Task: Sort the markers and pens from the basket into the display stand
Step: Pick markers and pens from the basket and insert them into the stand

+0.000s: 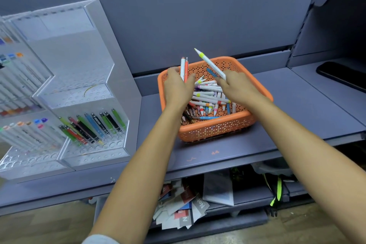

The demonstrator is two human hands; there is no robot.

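The orange basket sits on a grey shelf, and both hands are over it. The left hand is above the basket's far left corner, fingers curled tight round two pens, one white and one orange. They stand nearly upright side by side, their tips rising past the basket's back rim. The right hand is over the far right part of the basket. Its fingers are clamped on the lower end of a white marker with a yellow-green band near its tip. The marker tilts up and to the left, its tip above the basket's back rim. Between and under the two hands, inside the basket, lies a loose heap of pens and markers, mostly white barrels with coloured ends, pointing every way. The clear display stand stands on the same shelf, well to the left of the basket. Its lower compartment nearest the basket holds a leaning row of coloured pens: green, blue, black, red and pink. Farther from the basket, its left tiers hold rows of pale markers with coloured caps. A dark phone lies to the right of the basket, well apart from it. Below the basket, under the shelf, is a scatter of printed cards.
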